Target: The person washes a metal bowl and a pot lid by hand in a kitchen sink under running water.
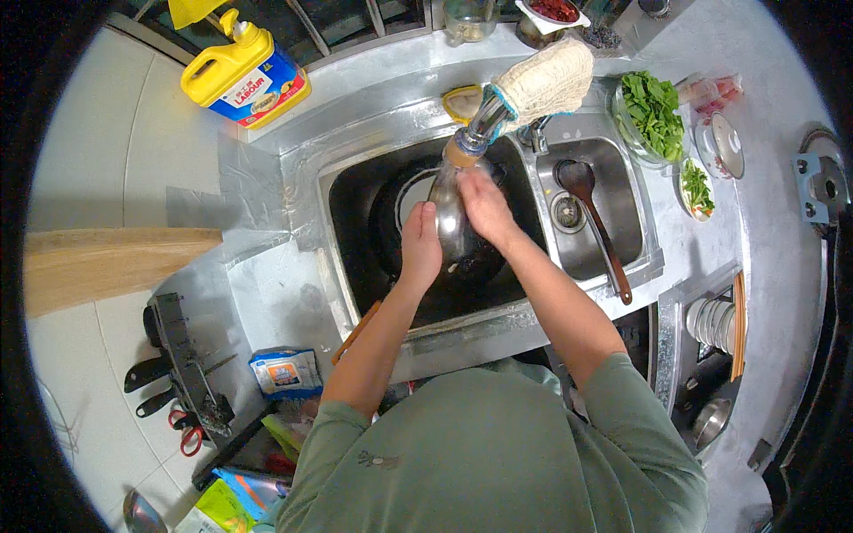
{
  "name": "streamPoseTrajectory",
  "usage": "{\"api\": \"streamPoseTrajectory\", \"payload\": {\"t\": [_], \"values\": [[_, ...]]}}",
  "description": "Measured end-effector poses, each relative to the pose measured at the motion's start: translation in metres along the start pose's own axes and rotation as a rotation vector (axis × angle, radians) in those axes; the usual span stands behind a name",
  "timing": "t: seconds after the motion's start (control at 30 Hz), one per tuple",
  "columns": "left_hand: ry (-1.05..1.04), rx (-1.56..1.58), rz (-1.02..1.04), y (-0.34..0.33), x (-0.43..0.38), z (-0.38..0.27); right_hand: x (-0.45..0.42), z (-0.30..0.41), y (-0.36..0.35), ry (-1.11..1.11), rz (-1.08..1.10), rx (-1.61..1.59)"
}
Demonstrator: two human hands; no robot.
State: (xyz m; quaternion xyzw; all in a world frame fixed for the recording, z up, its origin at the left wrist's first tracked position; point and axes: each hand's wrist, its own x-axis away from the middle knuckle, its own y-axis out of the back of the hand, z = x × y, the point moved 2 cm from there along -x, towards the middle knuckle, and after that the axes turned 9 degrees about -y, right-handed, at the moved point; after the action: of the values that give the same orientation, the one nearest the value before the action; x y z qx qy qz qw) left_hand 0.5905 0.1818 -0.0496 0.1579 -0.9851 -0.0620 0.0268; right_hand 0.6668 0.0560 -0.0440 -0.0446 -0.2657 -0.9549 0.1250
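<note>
My left hand point(422, 243) grips the side of a shiny metal bowl point(451, 223), tilted on edge over the large dark sink basin point(353, 220). At the bowl's upper right, my right hand point(483, 203) lies against it, fingers partly blurred and hidden by water. Directly above, the faucet point(490, 116) has a cream cloth point(546, 76) over its upper part and an orange-brown nozzle point(462, 152), from which water runs. Beneath the bowl a round dark pan point(393, 246) sits in the basin, partly covered by my hands.
The small right basin point(600, 226) holds a brown ladle point(590, 200) and another long utensil. Leafy greens point(653, 116) in a glass bowl and a lidded bowl point(726, 145) stand to the right. A yellow detergent jug point(250, 80) stands upper left; a knife rack point(180, 360) is lower left.
</note>
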Motion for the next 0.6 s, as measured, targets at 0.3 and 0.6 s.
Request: {"api": "streamPoseTrajectory", "payload": {"t": [0.3, 0.6], "values": [[-0.09, 0.006, 0.013, 0.006, 0.001, -0.001, 0.045, 0.039, -0.011, 0.431, -0.227, 0.12], [-0.099, -0.016, -0.002, 0.018, -0.008, -0.013, -0.006, -0.028, -0.016, -0.656, 0.221, -0.744]]}}
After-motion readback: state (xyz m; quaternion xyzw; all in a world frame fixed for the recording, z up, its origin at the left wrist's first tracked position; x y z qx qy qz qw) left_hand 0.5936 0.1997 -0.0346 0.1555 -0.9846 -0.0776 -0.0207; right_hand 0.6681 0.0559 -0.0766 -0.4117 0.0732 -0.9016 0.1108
